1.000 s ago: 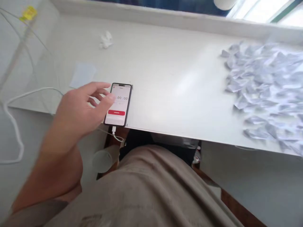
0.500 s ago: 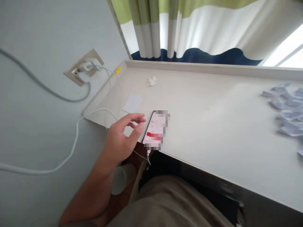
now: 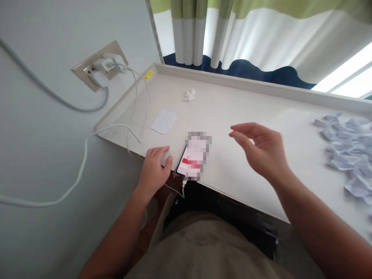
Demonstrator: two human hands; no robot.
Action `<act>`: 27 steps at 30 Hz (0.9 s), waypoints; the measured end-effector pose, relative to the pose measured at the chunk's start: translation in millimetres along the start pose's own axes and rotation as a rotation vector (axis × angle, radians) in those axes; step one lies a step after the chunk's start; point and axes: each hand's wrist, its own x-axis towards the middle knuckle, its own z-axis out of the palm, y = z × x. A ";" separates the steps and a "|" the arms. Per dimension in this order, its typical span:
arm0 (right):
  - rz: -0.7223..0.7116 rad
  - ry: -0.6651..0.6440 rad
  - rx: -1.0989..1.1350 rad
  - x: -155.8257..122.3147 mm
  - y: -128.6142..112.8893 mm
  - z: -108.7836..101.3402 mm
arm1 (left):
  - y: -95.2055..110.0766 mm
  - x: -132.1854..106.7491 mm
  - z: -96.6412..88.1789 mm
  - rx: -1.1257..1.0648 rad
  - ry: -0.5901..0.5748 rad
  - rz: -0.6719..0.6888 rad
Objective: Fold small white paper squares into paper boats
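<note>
A smartphone [image 3: 192,157] lies face up at the front edge of the white desk, its lit screen partly pixelated, with a red button showing. A white charging cable [image 3: 183,189] is plugged into its lower end. My left hand [image 3: 155,166] rests on the desk edge just left of the phone, fingers stretched out and apart from the thumb, holding nothing. Over the desk to the right of the phone is my right hand [image 3: 260,149]. Its fingers are curved, with the thumb tip close to the fingertips, and I see nothing between them.
Folded white paper pieces [image 3: 347,151] lie heaped on the right. A flat white paper [image 3: 164,121] and a crumpled white bit [image 3: 189,95] lie on the left part of the desk [image 3: 232,104]. Chargers [image 3: 109,64] fill the wall socket; cables [image 3: 84,162] hang there. Curtains [image 3: 244,38] hang behind.
My left hand has moved from raised beside the phone down onto the desk edge, its fingers spreading. My right hand has come into view from the right.
</note>
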 end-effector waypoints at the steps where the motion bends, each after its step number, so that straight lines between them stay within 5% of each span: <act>1: 0.009 -0.033 -0.014 4.7 0.4 9.1 | -0.5 -3.0 3.2 0.029 -0.001 0.006; 5: -0.054 -0.229 -0.129 34.2 -2.8 46.4 | 7.3 -10.3 8.4 -0.016 -0.056 0.072; 11: -0.373 -0.630 -0.391 92.3 -23.1 128.5 | 6.6 -5.1 4.4 -0.169 -0.043 0.085; 16: -0.406 -0.692 -0.617 109.0 -35.9 185.6 | -4.2 7.1 -6.2 -0.188 0.046 0.036; 27: -0.385 -0.754 -0.669 109.5 -32.7 178.8 | -13.9 41.9 -18.2 -0.198 0.142 -0.026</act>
